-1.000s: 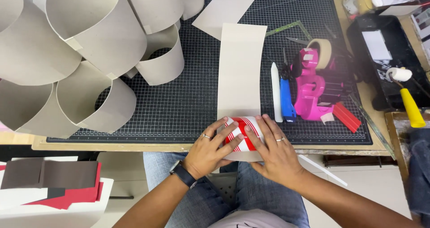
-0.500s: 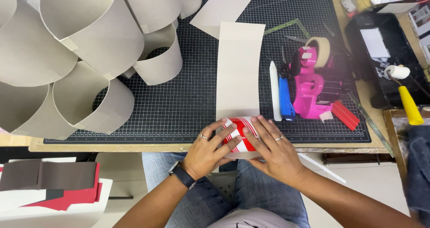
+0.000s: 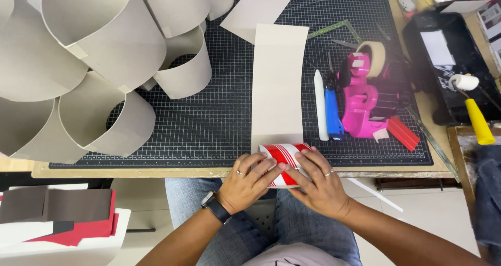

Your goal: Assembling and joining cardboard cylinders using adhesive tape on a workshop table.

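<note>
A wooden table (image 3: 130, 168) carries a black gridded cutting mat (image 3: 219, 109) that covers most of its top. On the mat lie curved grey card loops (image 3: 104, 78) at the left, a long grey card strip (image 3: 277, 83) in the middle with a second strip (image 3: 258, 7) tilted above it, and at the right a white stick (image 3: 321, 107), a blue knife (image 3: 333, 112), a pink tape dispenser (image 3: 362, 96), a red block (image 3: 403, 133) and a green ruler (image 3: 329, 29). A black tray (image 3: 449, 52) sits on the table beside the mat.
</note>
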